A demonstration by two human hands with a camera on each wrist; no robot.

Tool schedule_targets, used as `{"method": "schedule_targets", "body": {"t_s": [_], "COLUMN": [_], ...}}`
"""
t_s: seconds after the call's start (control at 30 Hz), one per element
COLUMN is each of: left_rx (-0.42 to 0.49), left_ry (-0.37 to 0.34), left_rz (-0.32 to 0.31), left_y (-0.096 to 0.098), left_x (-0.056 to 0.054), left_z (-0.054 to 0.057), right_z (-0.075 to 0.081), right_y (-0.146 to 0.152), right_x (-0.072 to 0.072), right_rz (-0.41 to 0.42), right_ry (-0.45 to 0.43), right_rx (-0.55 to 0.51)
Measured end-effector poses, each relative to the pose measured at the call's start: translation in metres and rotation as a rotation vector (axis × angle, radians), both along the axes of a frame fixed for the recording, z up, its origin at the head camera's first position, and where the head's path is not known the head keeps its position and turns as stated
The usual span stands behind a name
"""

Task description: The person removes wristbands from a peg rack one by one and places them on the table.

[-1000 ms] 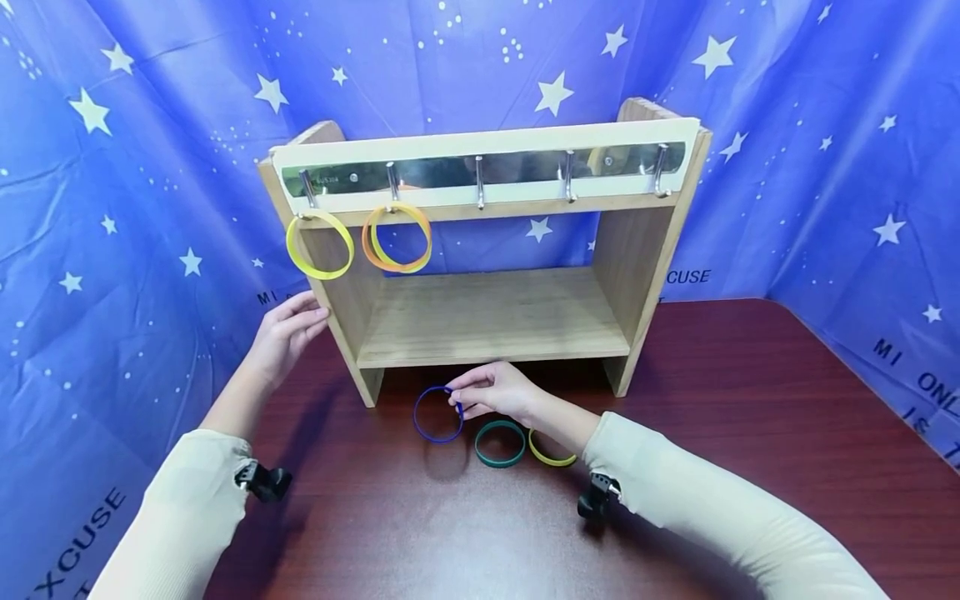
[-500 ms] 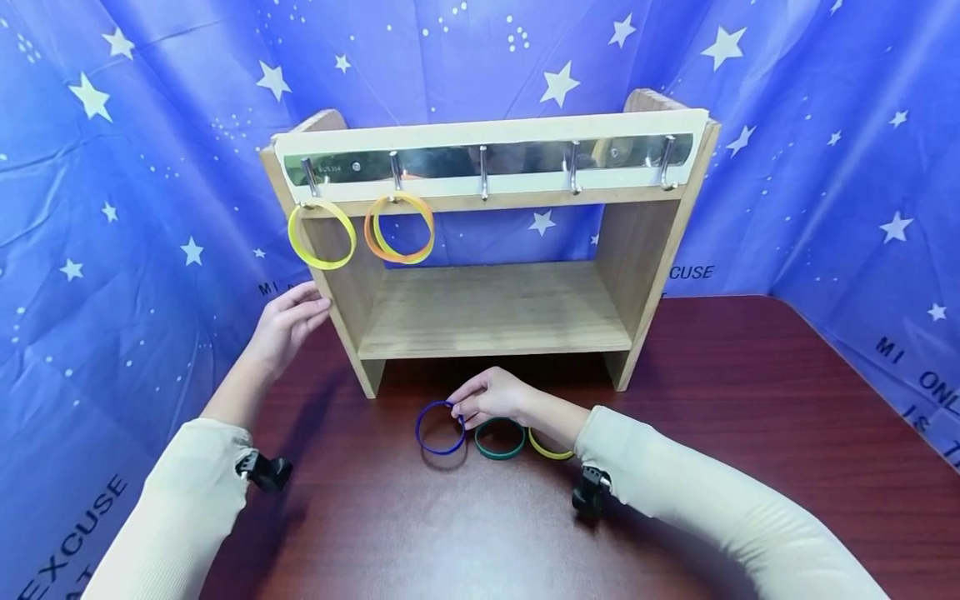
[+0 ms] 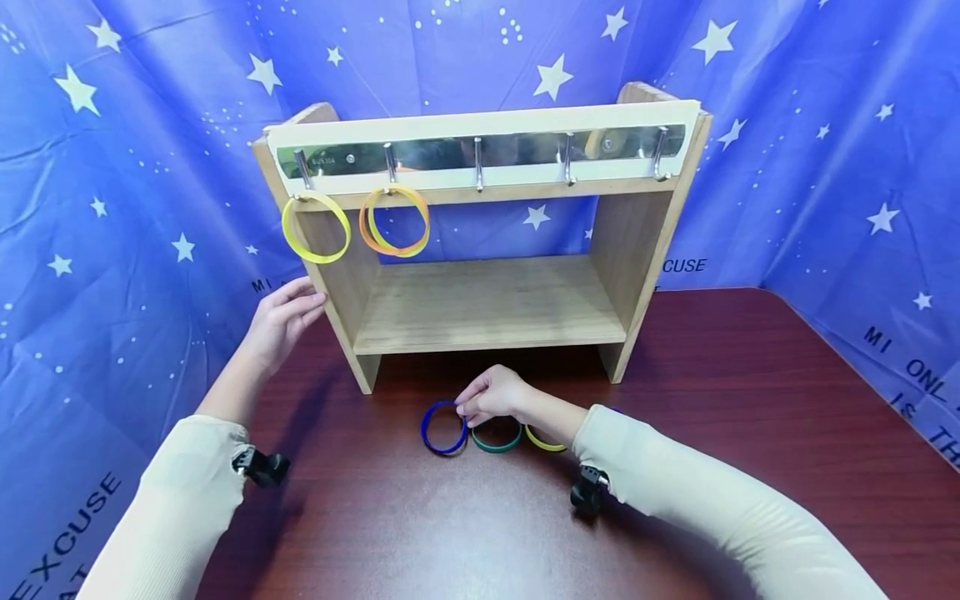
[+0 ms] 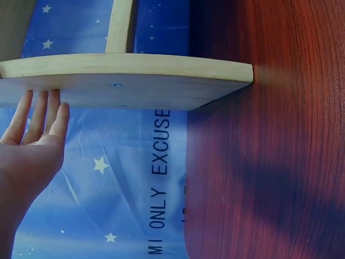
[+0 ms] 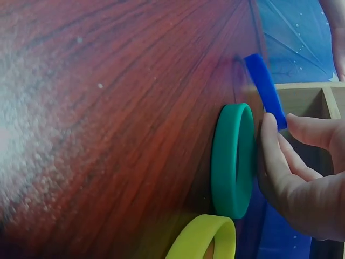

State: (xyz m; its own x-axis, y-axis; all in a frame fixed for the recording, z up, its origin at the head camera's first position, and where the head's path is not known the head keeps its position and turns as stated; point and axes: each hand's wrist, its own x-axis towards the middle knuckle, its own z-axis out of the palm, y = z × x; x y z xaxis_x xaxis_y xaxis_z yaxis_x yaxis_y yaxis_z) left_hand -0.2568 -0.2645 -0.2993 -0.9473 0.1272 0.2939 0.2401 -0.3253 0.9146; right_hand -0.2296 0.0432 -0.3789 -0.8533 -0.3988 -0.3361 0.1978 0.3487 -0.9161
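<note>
My right hand (image 3: 491, 396) pinches a blue wristband (image 3: 424, 433) by its right edge between thumb and fingers. In the right wrist view the band (image 5: 264, 89) is slightly tilted, very low at the tabletop; whether it fully rests there I cannot tell. Beside it on the table lie a green wristband (image 5: 223, 162) and a yellow wristband (image 5: 200, 232), both partly covered in the head view. My left hand (image 3: 281, 325) has its fingers extended, their tips touching the outer left side of the wooden rack (image 4: 129, 89).
On the rack's metal hook strip (image 3: 517, 158), a yellow band (image 3: 347, 242) hangs from the leftmost hook. Yellow and orange bands (image 3: 426, 225) share the second hook. A bit of blue (image 3: 617, 409) shows behind the right sleeve. Starry curtains (image 3: 825, 167) surround the table.
My right hand has brought the blue wristband down to the tabletop, so it now lies flatter beside the green one. My left hand stays at the rack's side. The head view has shifted slightly.
</note>
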Motion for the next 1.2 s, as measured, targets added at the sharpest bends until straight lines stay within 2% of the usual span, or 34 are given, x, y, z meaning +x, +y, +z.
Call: {"method": "schedule_targets", "body": {"t_s": [0.17,0.33,0.53,0.8,0.97,1.2], "left_rx": [0.009,-0.024,-0.027,-0.022,-0.043,-0.059], "left_ry": [-0.004,-0.005,-0.003,0.001,0.003,0.002], "left_rz": [-0.006,0.005,0.01,0.008,0.014,0.016], "left_y": [0.001,0.004,0.005,0.003,0.003,0.001], "left_x": [0.0,0.0,0.0,0.001,0.001,0.0], "left_z": [0.0,0.001,0.004,0.005,0.003,0.0], "right_z": [0.001,0.005,0.012,0.019,0.033,0.055], "right_y": [0.001,0.005,0.013,0.023,0.026,0.026], "right_x": [0.002,0.004,0.007,0.006,0.009,0.008], "right_rz": [-0.005,-0.008,-0.002,0.014,0.006,-0.013], "right_ry": [0.032,0.067,0.083,0.112,0.135,0.17], "right_rx": [0.037,0.064,0.049,0.0,-0.037,-0.199]}}
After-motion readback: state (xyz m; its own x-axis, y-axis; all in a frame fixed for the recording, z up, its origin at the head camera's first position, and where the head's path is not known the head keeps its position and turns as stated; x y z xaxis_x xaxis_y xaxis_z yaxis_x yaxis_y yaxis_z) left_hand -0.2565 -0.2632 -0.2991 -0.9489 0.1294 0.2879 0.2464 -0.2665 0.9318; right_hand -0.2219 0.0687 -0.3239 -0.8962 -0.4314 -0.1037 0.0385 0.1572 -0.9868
